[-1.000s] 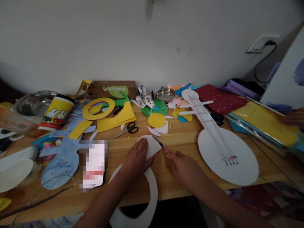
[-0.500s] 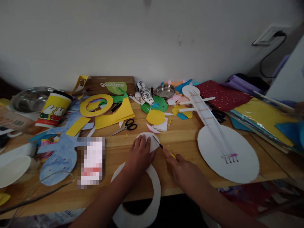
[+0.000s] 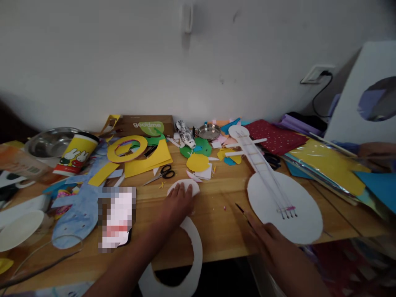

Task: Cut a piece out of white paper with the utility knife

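Observation:
My left hand point(image 3: 177, 205) lies flat over a white board cutout point(image 3: 195, 243), its fingers outstretched on the rounded top end. The cutout's lower part is a wide ring that reaches past the table's front edge; its middle is hidden under my hand and forearm. To the right, apart from the cutout, my right hand point(image 3: 272, 241) is closed around a craft knife point(image 3: 241, 210), the dark blade pointing up and left above the tabletop. Just right of that hand rests a white banjo-shaped cutout point(image 3: 286, 206) with strings and crosswise pegs. Black-handled scissors point(image 3: 163, 172) lie beyond my left hand.
A blue painted cutout point(image 3: 76, 225), a phone-like blurred item point(image 3: 119, 218) and a yellow cup point(image 3: 76, 154) occupy the left. Paper scraps point(image 3: 198, 162) and a brown box point(image 3: 145, 125) lie at the back. Another person's hand point(image 3: 375, 152) is at far right, near packaged coloured sheets point(image 3: 328, 165).
My right hand has drawn the knife away from the cutout's top end, to the right and towards me. My left hand stays on the cutout. The view has tilted up and turned right.

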`<action>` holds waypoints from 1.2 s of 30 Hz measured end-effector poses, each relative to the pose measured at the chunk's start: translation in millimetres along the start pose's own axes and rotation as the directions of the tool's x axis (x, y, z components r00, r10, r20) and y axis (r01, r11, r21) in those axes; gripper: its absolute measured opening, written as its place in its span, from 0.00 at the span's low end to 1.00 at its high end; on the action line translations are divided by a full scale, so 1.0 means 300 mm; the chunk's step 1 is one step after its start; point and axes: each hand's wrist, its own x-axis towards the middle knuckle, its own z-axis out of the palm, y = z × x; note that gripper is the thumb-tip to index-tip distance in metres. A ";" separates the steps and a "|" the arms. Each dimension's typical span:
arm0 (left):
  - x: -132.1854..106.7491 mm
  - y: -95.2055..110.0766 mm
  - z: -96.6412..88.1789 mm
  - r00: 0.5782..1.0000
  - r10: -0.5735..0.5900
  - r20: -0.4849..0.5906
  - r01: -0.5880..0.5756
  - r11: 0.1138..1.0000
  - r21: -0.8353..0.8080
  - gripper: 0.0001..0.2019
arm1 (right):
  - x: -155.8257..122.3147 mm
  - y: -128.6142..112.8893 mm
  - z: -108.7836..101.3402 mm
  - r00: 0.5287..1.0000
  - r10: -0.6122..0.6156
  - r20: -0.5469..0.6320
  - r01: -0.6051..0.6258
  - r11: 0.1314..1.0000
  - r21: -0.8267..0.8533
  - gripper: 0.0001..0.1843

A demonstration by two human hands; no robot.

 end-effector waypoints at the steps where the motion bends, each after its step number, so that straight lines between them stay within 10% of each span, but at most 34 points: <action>1: -0.004 -0.010 -0.025 1.000 -0.023 -0.001 0.023 0.999 -0.040 0.22 | 0.043 -0.001 0.004 1.000 0.012 -0.026 -0.013 0.999 -0.030 0.32; 7: -0.080 -0.085 -0.220 0.949 -0.308 -0.068 0.269 0.902 -0.336 0.20 | 0.257 -0.159 -0.015 0.926 -0.075 -0.369 0.157 0.968 0.197 0.26; 10: -0.140 -0.078 -0.280 0.923 -0.379 -0.060 0.299 0.807 -0.510 0.21 | 0.321 -0.304 -0.103 0.947 -0.141 -0.289 0.299 0.719 0.628 0.29; 14: -0.197 -0.030 -0.287 0.911 -0.411 0.041 0.320 0.638 -0.700 0.21 | 0.425 -0.466 -0.198 0.953 -0.294 -0.077 0.185 0.359 0.915 0.24; 24: -0.197 0.013 -0.220 0.861 -0.435 0.263 0.385 0.222 -0.896 0.19 | 0.468 -0.508 -0.200 0.897 -0.404 -0.180 0.386 0.513 0.767 0.09; 31: -0.201 0.017 -0.223 0.832 -0.463 0.305 0.376 0.067 -0.924 0.18 | 0.482 -0.509 -0.200 0.957 -0.019 -0.289 0.271 0.411 0.871 0.13; 36: -0.221 -0.017 -0.221 0.799 -0.524 0.294 0.338 -0.013 -0.941 0.21 | 0.412 -0.405 -0.183 0.986 -0.102 -0.134 0.166 0.735 0.658 0.18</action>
